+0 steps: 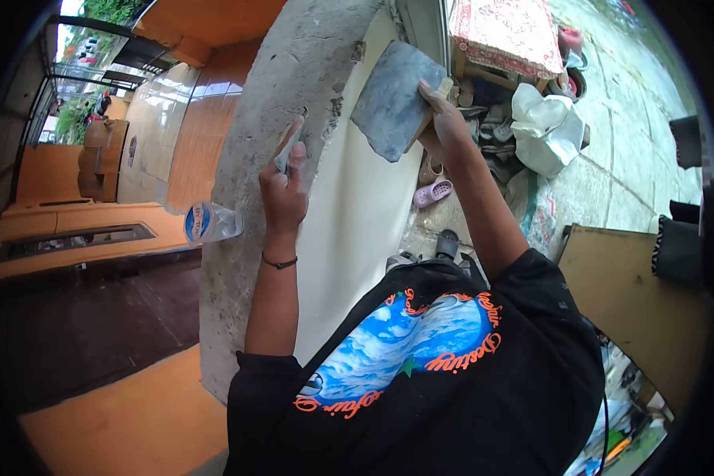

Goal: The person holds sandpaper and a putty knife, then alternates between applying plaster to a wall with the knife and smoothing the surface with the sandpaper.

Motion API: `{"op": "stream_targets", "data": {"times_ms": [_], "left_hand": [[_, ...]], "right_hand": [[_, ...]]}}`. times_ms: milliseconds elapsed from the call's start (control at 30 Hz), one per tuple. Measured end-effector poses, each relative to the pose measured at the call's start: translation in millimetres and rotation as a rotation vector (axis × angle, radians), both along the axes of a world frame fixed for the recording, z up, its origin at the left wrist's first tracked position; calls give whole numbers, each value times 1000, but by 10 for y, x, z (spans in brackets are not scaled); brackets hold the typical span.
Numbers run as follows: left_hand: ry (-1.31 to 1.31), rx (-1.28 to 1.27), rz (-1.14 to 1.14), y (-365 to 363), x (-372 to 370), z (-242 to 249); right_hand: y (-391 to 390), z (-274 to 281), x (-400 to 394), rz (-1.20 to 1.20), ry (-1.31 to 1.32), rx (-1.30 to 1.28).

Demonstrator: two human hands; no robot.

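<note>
My left hand (284,190) is closed around a thin, flat scraper blade (289,143), its thumb pointing up along it. It is over the rough concrete top of a low wall (254,159). My right hand (446,123) grips a grey board (399,99) by a wooden strip at its right edge, thumb on top. The board has chipped corners and smears on its face, and it is held tilted over the wall's pale smooth side (357,214). Beside my left forearm, a clear plastic bottle (213,222) with a blue label is on the wall top.
On the right are a white plastic bag (546,127), a lilac clog (432,193) and several shoes, near a table with a red patterned cloth (508,36). A brown board (635,278) stands lower right. Left of the wall lies an orange-walled porch with a tiled floor (155,119).
</note>
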State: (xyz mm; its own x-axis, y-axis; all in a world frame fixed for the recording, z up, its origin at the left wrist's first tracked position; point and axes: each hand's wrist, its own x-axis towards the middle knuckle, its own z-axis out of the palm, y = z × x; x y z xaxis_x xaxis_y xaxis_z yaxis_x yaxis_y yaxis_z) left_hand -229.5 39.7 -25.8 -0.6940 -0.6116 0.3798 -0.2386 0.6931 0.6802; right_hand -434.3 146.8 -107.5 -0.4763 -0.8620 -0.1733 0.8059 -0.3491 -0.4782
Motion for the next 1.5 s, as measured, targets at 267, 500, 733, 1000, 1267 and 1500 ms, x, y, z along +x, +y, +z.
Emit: {"op": "stream_targets", "data": {"times_ms": [267,500,733,1000,1267,1500], "left_hand": [[515,1076,-131,-41,27,143],[556,1281,-243,-196,72,81],[382,1155,-308,-280,95,15],[219,1058,-369,-269,130,97],[145,956,-295,-271,112,97],[197,1025,-328,-275,123,98]], "right_hand": [[381,261,590,60,-99,-166],[344,437,761,123,-88,-158],[195,295,974,209,38,-44],[120,313,1085,205,109,-41],[158,343,1136,158,146,-18],[242,315,1095,177,200,36]]}}
